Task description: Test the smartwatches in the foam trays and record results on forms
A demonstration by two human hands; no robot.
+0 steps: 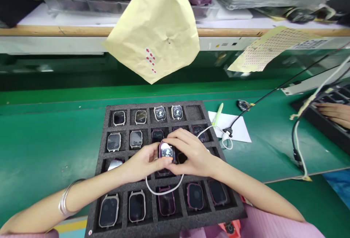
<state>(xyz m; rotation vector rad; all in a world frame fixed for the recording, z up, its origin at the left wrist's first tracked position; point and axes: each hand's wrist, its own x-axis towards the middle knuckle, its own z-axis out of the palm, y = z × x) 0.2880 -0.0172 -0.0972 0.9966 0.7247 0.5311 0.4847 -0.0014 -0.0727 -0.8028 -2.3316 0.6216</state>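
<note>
My left hand point(143, 161) and my right hand point(193, 152) meet over a dark foam tray point(172, 227). Between their fingers is a smartwatch body point(167, 151) with a purplish frame and a lit screen. Both hands are closed on it, thumbs at its lower edge. A white cable point(164, 192) loops below the hands and runs out past the right one; where its inner end sits is hidden. Several strapless watches lie in the tray's compartments: a silver-framed one point(109, 210) at the front left, a purple-framed one point(195, 196) at the front right, and a lit one point(160, 113) at the back.
Right of the tray, a green pen point(218, 114) lies by white paper point(240, 128), where the white cable joins a black USB lead point(227, 133). A round watch point(242, 104) sits behind. Another person's hand point(335, 112) rests at a dark tray far right. Yellow paper point(155, 30) hangs from the shelf.
</note>
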